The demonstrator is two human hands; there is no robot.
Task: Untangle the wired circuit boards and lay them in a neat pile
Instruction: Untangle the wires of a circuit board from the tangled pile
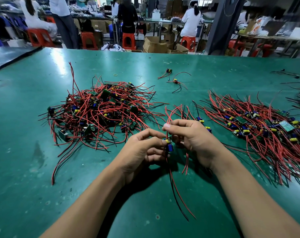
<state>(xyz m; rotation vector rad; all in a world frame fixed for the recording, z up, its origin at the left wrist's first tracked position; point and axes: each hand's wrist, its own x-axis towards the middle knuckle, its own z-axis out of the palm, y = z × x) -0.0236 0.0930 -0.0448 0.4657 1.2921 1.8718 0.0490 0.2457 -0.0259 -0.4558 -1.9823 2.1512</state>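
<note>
Over the near middle of the green desk [34, 160], both hands up off the surface and pinching one small circuit board [168, 145] between them. Left hand [142, 152] closed on the board's lower end, thumb and fingertips clamped by the blue capacitor. Right hand [192, 138] closed too, forefinger and thumb nipped on the red lead [170, 115] just above the board. Red and black wires trailed down from the board toward the near edge, ends resting on the desk. Toward the left side, well apart from the hands, sat the tangled heap [97, 109] of boards, wires sprawled out every which way. Toward the right edge lay the sorted pile [259, 127], boards lined up in a band, leads fanned out both sides. Just beyond the right hand, a few more boards [201, 121] on the desk. Near the far edge, two loose boards [171, 76] and a small yellow ring [115, 75]. Could not tell how many leads the right grip held.
</note>
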